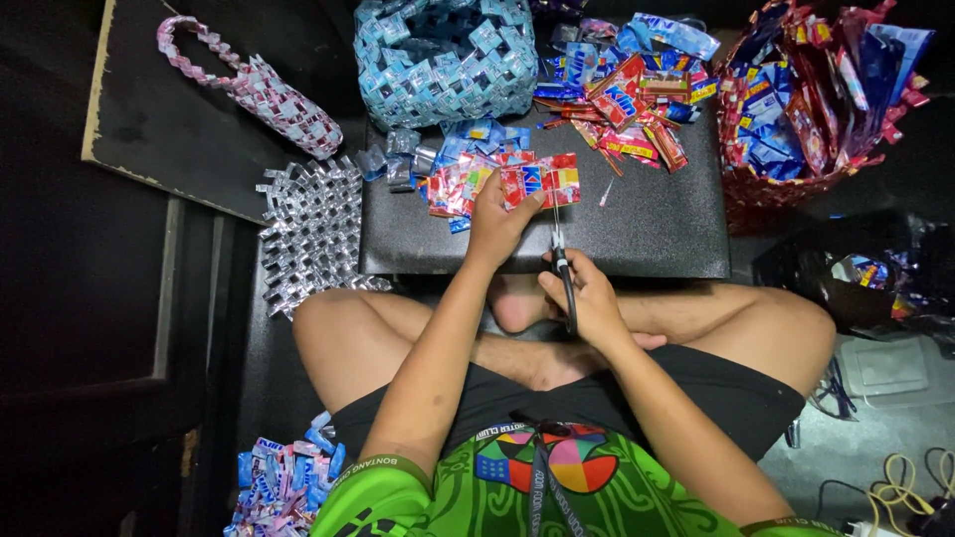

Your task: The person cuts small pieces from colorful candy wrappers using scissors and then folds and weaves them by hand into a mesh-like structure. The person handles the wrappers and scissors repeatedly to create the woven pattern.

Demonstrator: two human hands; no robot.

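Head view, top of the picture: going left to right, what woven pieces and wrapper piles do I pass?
Pink woven pouch with handle → silver woven mat → blue woven basket → loose red and blue wrappers → red woven basket stuffed with wrappers.

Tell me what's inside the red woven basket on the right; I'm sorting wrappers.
The red woven basket holds a heap of blue and red wrappers, standing above its rim. Anything lower down and the basket's bottom are covered.
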